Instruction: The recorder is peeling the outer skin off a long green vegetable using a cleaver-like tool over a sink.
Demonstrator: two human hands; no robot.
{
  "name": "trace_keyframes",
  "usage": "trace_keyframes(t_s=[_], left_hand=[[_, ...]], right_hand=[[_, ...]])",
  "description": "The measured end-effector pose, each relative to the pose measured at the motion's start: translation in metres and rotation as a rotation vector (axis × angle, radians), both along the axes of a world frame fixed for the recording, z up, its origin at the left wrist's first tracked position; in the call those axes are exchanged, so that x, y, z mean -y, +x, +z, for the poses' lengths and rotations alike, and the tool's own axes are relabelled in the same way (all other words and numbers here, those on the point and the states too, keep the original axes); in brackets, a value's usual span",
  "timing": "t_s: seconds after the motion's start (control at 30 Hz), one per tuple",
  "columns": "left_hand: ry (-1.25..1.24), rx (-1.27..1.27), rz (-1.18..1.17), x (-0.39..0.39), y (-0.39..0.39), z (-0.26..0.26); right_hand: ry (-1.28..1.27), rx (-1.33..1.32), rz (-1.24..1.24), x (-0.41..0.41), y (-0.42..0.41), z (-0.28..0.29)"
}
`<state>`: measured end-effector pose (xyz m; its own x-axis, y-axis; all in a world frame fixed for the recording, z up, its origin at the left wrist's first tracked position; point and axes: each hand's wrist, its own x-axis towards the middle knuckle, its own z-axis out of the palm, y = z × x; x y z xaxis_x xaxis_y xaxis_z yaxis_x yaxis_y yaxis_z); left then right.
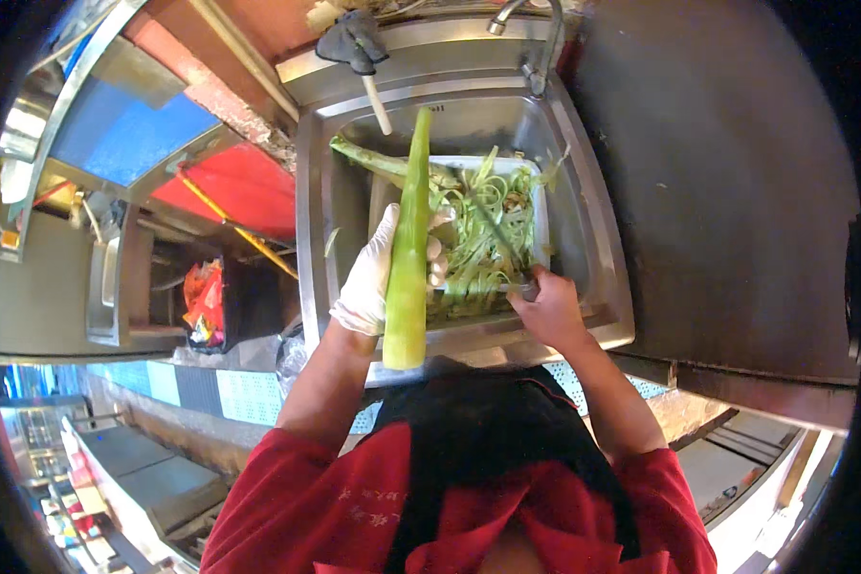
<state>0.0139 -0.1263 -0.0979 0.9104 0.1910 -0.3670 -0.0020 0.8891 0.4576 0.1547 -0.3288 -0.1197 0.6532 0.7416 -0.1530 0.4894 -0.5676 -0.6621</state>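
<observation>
My left hand [370, 276], in a thin white glove, holds a long pale-green peeled stalk [410, 251], which looks like celtuce, its thick end towards me. My bare right hand [551, 307] grips the handle of a tool with a long, thin dark blade, probably a knife [499, 231]. The blade lies over a heap of green peel strips [477, 251] in a white plastic tub [542, 215] inside the steel sink. Another, rougher green stalk [368, 157] slants over the tub's far left edge.
A steel sink basin [606, 287] surrounds the tub, with a curved faucet [538, 72] at its far right corner. A dark cloth on a pale stick [377, 104] leans at the far left rim. A broad dark surface [717, 186] lies right; a black bin [247, 301] stands left.
</observation>
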Motion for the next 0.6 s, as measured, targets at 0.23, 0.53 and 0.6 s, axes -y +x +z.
trace_keyframes(t_s=[0.23, 0.53, 0.6], left_hand=[[0.255, -0.077, -0.009, 0.021, -0.014, 0.033], [0.071, 0.006, -0.188, -0.014, -0.068, 0.038], [0.034, -0.007, -0.148, -0.024, -0.069, 0.04]], right_hand=[[0.182, 0.668, 0.362, -0.02, -0.067, 0.028], [0.19, 0.069, -0.411, -0.031, 0.026, -0.018], [0.218, -0.214, -0.443, -0.033, 0.008, -0.019]])
